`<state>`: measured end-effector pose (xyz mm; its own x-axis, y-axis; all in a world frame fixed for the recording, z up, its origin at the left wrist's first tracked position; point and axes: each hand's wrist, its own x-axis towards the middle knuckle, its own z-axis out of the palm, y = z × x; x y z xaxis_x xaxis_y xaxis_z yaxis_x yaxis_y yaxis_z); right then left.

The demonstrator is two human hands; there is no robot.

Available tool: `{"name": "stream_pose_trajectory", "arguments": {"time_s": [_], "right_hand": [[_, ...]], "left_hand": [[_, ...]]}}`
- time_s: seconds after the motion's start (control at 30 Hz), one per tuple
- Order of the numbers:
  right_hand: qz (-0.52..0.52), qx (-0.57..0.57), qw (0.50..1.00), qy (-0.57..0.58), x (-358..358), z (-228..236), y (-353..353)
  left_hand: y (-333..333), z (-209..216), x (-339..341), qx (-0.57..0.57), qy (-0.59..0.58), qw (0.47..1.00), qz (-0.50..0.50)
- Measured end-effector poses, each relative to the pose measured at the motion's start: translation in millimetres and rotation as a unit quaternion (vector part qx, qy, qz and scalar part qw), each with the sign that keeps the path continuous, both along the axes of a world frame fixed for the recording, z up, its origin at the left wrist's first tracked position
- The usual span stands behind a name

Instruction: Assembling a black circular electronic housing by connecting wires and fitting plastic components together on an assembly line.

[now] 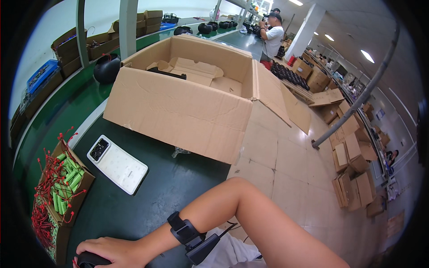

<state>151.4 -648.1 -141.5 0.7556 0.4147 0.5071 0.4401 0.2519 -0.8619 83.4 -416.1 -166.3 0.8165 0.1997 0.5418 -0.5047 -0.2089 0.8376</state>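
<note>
My right hand (115,251) is at the lower left, its fingers curled over a black rounded object (91,260) cut off by the lower edge. A black strap with a small device (192,239) sits round the right forearm. Left of the hand, a cardboard tray holds green cylindrical battery cells (67,181) with red leads. A second tray beside it carries tangled red wires (42,223). Farther up the dark green bench (165,192) lies a white phone (119,166), its camera side up. My left hand is out of view.
A large open carton (178,111) stands on the bench, with cardboard pieces inside. Beyond it, a green conveyor (58,100) bears black round housings (107,69). A person (273,35) stands far back. A slanted metal pole (357,102) and stacked cartons (353,156) are right.
</note>
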Motion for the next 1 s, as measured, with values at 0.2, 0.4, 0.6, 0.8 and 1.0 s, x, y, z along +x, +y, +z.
{"name": "stream_pose_trajectory", "arguments": {"time_s": [0.2, 0.4, 0.6, 0.8, 1.0], "right_hand": [[-0.007, -0.009, 1.000, -0.004, 0, 0, -1], [0.002, -0.008, 1.000, 0.005, -1, 2, -2], [-0.002, -0.010, 1.000, -0.004, 0, 2, -4], [0.003, -0.027, 1.000, -0.011, 3, -1, -6], [0.038, -0.072, 0.997, 0.003, 0, 6, -11]], "left_hand": [[-21, 27, -3, 0.023, 0.039, 0.999, -0.029], [-14, 21, -3, -0.011, 0.061, 0.998, -0.033], [-17, 22, -4, -0.044, 0.092, 0.994, -0.036], [-71, 72, 0, 0.010, 0.140, 0.987, -0.080], [-67, 81, -1, 0.046, 0.190, 0.975, -0.106]]}}
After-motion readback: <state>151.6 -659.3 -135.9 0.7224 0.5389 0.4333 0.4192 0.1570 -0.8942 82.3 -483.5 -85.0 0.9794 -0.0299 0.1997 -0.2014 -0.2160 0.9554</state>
